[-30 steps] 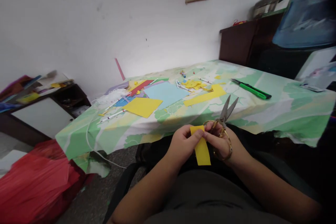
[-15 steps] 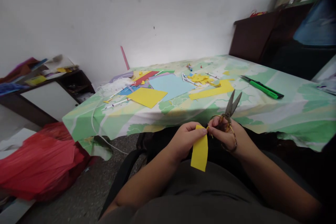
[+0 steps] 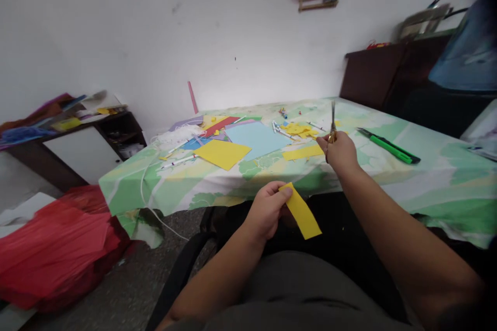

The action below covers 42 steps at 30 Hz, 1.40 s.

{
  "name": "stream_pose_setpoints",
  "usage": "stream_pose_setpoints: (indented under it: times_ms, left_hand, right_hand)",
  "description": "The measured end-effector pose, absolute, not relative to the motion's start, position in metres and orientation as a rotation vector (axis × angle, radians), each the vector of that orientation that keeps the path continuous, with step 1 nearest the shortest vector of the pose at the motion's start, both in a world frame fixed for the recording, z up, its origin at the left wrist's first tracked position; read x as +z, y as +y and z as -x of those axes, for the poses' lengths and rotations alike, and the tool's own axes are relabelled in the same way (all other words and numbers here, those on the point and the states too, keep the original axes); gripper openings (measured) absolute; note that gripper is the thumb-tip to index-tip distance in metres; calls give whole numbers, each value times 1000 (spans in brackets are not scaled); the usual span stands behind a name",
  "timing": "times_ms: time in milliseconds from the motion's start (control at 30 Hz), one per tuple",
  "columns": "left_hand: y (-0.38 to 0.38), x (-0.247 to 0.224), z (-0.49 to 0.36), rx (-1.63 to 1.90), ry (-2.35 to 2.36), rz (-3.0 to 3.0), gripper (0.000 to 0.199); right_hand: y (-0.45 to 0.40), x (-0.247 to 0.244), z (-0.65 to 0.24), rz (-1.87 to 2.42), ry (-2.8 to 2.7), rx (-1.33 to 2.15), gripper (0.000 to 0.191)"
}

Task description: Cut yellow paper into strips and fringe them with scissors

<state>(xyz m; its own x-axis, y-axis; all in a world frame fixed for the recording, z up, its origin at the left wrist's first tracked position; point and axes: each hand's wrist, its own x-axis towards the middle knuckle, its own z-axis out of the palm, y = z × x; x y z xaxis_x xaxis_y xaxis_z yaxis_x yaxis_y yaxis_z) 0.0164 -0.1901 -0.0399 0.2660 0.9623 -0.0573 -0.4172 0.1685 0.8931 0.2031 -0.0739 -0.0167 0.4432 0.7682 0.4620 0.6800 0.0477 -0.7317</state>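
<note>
Just in front of the table edge, my left hand (image 3: 269, 207) pinches the upper end of a yellow paper strip (image 3: 303, 214), which hangs down to the right over my lap. My right hand (image 3: 341, 152) is stretched out over the table with scissors (image 3: 333, 129) in its grip, blades pointing up and away. Below and left of that hand lies a flat yellow paper piece (image 3: 303, 153), partly hidden by the fingers. A heap of yellow paper scraps (image 3: 298, 130) sits just beyond it. Whether a small scrap is between the right fingertips is not visible.
On the table's green-and-white cloth (image 3: 217, 186) lie a yellow sheet (image 3: 223, 153), a light blue sheet (image 3: 258, 138), several markers and white string (image 3: 178, 137). A green utility knife (image 3: 392, 147) lies at the right. A red plastic bag (image 3: 66, 238) is on the floor at left.
My right hand has moved away from the left, up and over the table with the scissors, whose blades look closer together. The strip in my left hand has swung to the right.
</note>
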Motion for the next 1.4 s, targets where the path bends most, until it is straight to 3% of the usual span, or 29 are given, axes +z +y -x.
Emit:
stream_pose_setpoints:
  times_ms: [233,400,567,767,1400]
  left_hand:
    - [-188,-42,-5,1273,752,-847,13]
    - [-187,-41,2,1395,799,-834,14]
    - [-187,-39,3,1545,846,-967,14]
    - [-195,-38,9,1509,915,-1243,14]
    - [-203,-26,7,1471,1047,-1296,14]
  right_hand:
    - [-77,-30,-199,1597,-1256,281,23]
    - [-104,-31,-176,1593,-1320,316,33]
    - [-172,-36,-134,1392,-1857,465,29]
    - [-195,-38,-123,1291,-2122,475,25]
    - [-196,-48,-127,1223,-2063,495,31]
